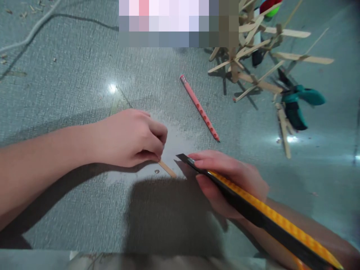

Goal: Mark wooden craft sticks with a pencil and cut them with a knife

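Observation:
My left hand (pixel 137 137) is closed on a thin wooden stick (pixel 168 169), whose rounded end points down and right on the grey textured table (pixel 81 210). In my right hand (pixel 233 180) is a yellow and black utility knife (pixel 253 210), held along its body. The knife's dark blade points up and left, a short way right of the stick and apart from it. A small clear drop or bead lies just left of the stick. Above my right hand a pink pencil (pixel 199 108) rests at a slant on the table.
Several wooden sticks joined in a loose structure (pixel 233 62) stand at the upper right. Teal-handled pliers (pixel 298 97) lie beside them, near a wooden clothespin-like piece (pixel 284 131). A white cable (pixel 36 28) crosses the upper left, near wood scraps. The top centre is pixelated.

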